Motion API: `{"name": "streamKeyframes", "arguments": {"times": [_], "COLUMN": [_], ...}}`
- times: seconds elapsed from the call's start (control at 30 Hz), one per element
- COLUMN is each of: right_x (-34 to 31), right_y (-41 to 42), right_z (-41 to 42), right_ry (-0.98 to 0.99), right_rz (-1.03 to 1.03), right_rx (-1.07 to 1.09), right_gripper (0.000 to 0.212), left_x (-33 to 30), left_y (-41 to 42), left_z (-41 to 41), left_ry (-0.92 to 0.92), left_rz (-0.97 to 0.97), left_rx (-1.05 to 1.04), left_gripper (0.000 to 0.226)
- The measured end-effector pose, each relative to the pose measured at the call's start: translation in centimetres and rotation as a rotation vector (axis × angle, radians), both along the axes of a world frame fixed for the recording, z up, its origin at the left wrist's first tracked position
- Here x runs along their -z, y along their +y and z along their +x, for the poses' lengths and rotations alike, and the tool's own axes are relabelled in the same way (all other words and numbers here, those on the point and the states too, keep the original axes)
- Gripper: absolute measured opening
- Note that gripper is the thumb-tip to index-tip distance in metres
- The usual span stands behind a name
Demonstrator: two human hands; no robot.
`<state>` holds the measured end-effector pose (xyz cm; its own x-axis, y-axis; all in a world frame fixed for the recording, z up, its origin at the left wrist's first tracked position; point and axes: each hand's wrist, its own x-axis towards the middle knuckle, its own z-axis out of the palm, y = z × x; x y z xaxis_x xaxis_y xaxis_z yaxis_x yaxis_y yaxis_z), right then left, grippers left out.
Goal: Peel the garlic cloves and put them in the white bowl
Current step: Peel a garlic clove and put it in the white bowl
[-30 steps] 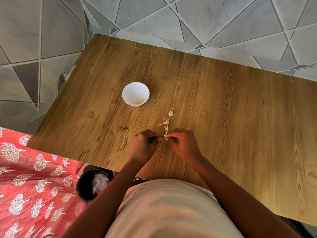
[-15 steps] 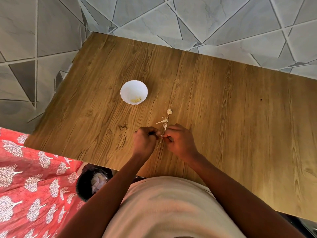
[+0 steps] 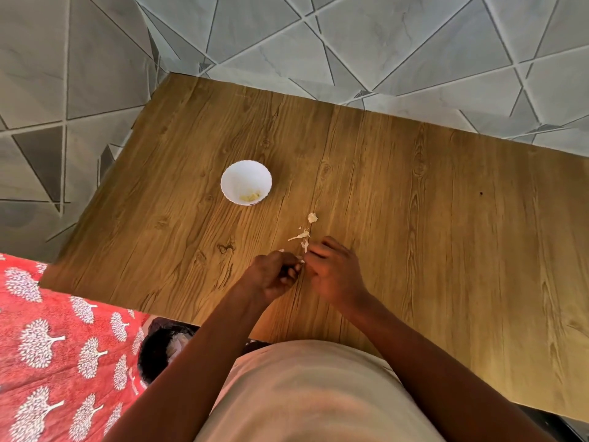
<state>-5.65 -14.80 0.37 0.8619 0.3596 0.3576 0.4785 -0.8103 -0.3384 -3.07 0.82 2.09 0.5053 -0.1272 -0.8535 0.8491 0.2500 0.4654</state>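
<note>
Two hands meet fingertip to fingertip over the wooden table point(image 3: 414, 218): left hand point(image 3: 274, 275) and right hand point(image 3: 334, 275), both curled, pinching one garlic clove point(image 3: 300, 260). Beyond, three peel scraps point(image 3: 301, 236); farthest, one white bowl point(image 3: 246, 181) holding peeled garlic point(image 3: 250, 197).

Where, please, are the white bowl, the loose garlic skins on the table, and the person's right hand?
white bowl point(image 3: 237, 177): head view, on its bare inner wall.
garlic skins point(image 3: 301, 236): head view, on the long pale strip.
right hand point(image 3: 336, 274): head view, on the back of the hand.
</note>
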Motion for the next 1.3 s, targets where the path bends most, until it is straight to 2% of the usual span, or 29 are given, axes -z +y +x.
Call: {"name": "streamKeyframes", "arguments": {"times": [0.07, 0.17, 0.27, 0.4, 0.57, 0.7, 0.8, 0.97, 1.17, 1.3], "right_x": [0.3, -0.3, -0.8, -0.4, -0.7, -0.4, -0.3, -0.2, -0.3, -0.3], "right_y": [0.0, -0.2, 0.0, 0.2, 0.0, -0.3, -0.4, -0.4, -0.1, -0.4], "right_z": [0.2, 0.4, 0.3, 0.5, 0.3, 0.4, 0.4, 0.4, 0.5, 0.5], "right_ry": [0.189, 0.473, 0.619, 0.729, 0.579, 0.352, 0.270, 0.214, 0.259, 0.197], "right_rz": [0.153, 0.437, 0.610, 0.685, 0.547, 0.350, 0.326, 0.284, 0.374, 0.247], "right_rx": [0.086, 0.181, 0.233, 0.274, 0.205, 0.066, 0.035, -0.013, 0.019, -0.057], "right_gripper": [0.008, 0.012, 0.011, 0.009, 0.009, 0.015, 0.014, 0.015, 0.015, 0.021], "left_x": [0.0, 0.4, 0.2, -0.3, -0.4, -0.3, -0.4, -0.5, 0.0, -0.2], "left_y": [-0.1, 0.2, 0.5, 0.5, 0.3, 0.4, 0.3, -0.2, -0.9, -0.6], "left_z": [-0.4, -0.8, -1.1, -1.5, -1.4, -0.7, -0.3, 0.0, -0.2, -0.3], "left_ry": [-0.129, -0.318, -0.432, -0.519, -0.524, -0.322, -0.245, -0.141, -0.201, -0.142], "left_rz": [0.103, 0.275, 0.353, 0.404, 0.480, 0.303, 0.236, 0.156, 0.247, 0.188], "left_rx": [0.001, 0.053, 0.105, 0.161, 0.218, 0.114, 0.113, 0.122, 0.179, 0.190], "left_gripper": [0.015, 0.019, 0.021, 0.017, 0.019, 0.019, 0.020, 0.018, 0.028, 0.025]}}
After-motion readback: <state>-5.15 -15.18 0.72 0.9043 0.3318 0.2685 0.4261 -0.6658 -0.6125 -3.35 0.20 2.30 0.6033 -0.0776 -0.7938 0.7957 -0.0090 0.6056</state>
